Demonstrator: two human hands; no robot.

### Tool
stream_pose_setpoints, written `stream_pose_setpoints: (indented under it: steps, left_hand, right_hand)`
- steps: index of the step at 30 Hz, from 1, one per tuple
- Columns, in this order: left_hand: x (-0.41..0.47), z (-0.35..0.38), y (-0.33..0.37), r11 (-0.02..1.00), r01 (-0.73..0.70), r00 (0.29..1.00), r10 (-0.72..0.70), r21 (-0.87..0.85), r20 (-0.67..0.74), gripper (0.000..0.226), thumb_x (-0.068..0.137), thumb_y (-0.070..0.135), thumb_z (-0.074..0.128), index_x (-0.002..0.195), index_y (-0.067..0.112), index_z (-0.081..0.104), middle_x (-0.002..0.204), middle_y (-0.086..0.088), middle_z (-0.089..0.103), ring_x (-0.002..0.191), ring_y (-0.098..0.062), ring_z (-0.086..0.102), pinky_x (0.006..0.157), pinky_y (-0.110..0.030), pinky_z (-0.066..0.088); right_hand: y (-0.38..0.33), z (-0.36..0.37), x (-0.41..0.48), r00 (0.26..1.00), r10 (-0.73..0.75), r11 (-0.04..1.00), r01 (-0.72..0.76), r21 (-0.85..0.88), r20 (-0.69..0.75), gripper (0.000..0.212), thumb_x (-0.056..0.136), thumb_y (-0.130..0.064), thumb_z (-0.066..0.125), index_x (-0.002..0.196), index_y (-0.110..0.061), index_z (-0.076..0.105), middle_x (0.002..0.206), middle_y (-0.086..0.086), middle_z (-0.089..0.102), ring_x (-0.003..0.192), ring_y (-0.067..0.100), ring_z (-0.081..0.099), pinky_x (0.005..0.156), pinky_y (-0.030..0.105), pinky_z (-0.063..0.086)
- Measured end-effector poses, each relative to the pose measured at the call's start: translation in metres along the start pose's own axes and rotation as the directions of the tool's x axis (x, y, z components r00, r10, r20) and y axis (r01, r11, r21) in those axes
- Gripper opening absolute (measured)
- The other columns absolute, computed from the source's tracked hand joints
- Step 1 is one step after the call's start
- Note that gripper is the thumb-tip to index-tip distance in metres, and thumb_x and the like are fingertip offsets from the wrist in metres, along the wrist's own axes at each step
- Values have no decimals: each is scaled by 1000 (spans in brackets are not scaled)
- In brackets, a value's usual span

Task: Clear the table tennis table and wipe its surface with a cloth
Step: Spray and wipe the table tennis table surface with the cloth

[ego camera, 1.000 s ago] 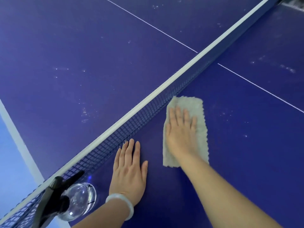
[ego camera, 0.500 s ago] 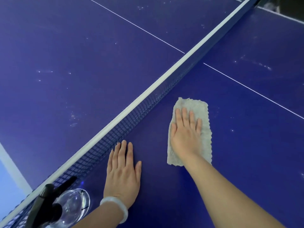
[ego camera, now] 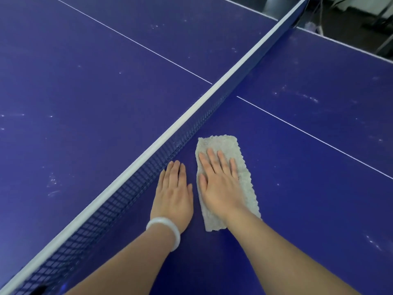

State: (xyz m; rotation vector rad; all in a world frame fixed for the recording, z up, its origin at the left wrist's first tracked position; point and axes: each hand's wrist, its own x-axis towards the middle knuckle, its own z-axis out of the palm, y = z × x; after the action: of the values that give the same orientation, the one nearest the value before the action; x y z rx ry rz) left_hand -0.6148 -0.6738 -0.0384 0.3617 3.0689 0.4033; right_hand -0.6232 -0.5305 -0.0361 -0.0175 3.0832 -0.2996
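Both hands lie flat, fingers straight — left hand [ego camera: 173,194] on the table [ego camera: 297,188], right hand [ego camera: 219,184] pressing the cloth [ego camera: 219,143] — which may snag the net [ego camera: 127,201] if pushed closer.

Your right hand [ego camera: 219,186] hides the cloth's [ego camera: 221,143] middle; the bottom edge crops a dark object [ego camera: 38,291] by the net [ego camera: 127,194].

white, perhaps jade, wrist bangle [ego camera: 168,224]

Flat right grip [ego camera: 220,189] on cloth [ego camera: 223,143]
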Motion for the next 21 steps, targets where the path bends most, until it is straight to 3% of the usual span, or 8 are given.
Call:
stream_pose_setpoints:
  steps: [4, 7, 9, 12, 14, 19, 21]
  left_hand:
    - [-2, 6, -1, 998, 11, 1000, -11, 61, -10, 62, 100, 34, 14, 150, 3, 32, 157, -13, 31, 148, -25, 23, 121, -39, 11]
    - [2, 5, 0, 996, 22, 1000, -21, 82, -18, 58, 101, 35, 21, 145, 2, 40, 152, -14, 40, 144, -26, 33, 119, -42, 22]
    - [1, 7, -1, 996, 19, 1000, -19, 88, -7, 59, 101, 37, 23, 145, 3, 41, 151, -13, 41, 144, -26, 35, 118, -42, 24]
    - [1, 9, -1, 996, 34, 999, -35, 88, 12, 62, 102, 41, 18, 149, 5, 35, 155, -10, 35, 147, -23, 28, 119, -39, 16]
    - [1, 9, -2, 994, 37, 999, -38, 98, 3, 61, 102, 41, 19, 148, 5, 37, 154, -10, 37, 146, -23, 30, 119, -40, 17]
    - [1, 8, -1, 995, 26, 999, -28, 93, 20, 63, 101, 41, 15, 150, 6, 32, 157, -10, 31, 148, -22, 23, 123, -37, 11]
    - [0, 7, 0, 996, 29, 999, -32, 80, 37, 67, 100, 44, 8, 153, 8, 25, 161, -8, 23, 150, -21, 15, 123, -37, 6]
  right_hand:
    - [21, -6, 49, 998, -52, 998, 54, -41, 34, 54, 105, -40, 14, 157, -33, 1, 165, -9, -3, 152, 16, -9, 123, 46, -4]
    - [39, -9, 96, 1000, 2, 999, -1, -43, 26, 55, 104, -40, 12, 158, -32, 1, 165, -8, -3, 152, 18, -8, 122, 46, -5]
    - [49, -12, 129, 991, 130, 991, -129, -29, 19, 55, 104, -39, 10, 158, -30, 0, 166, -6, -4, 152, 20, -9, 122, 47, -7]
    - [51, -13, 161, 913, 409, 913, -409, -8, 10, 56, 103, -35, 7, 157, -24, -4, 165, 0, -8, 151, 26, -11, 120, 52, -9]
    - [35, -11, 165, 880, 475, 880, -475, -1, 4, 57, 104, -34, 6, 157, -20, -6, 165, 3, -10, 151, 30, -12, 119, 54, -10]
    - [24, -10, 155, 981, 194, 981, -194, -9, 24, 57, 104, -37, 5, 158, -22, -4, 165, -1, -10, 151, 26, -11, 120, 52, -8]
    - [54, -17, 160, 972, 236, 972, -235, -25, 17, 56, 104, -36, 7, 158, -23, -3, 166, -1, -7, 152, 27, -8, 121, 52, -6]
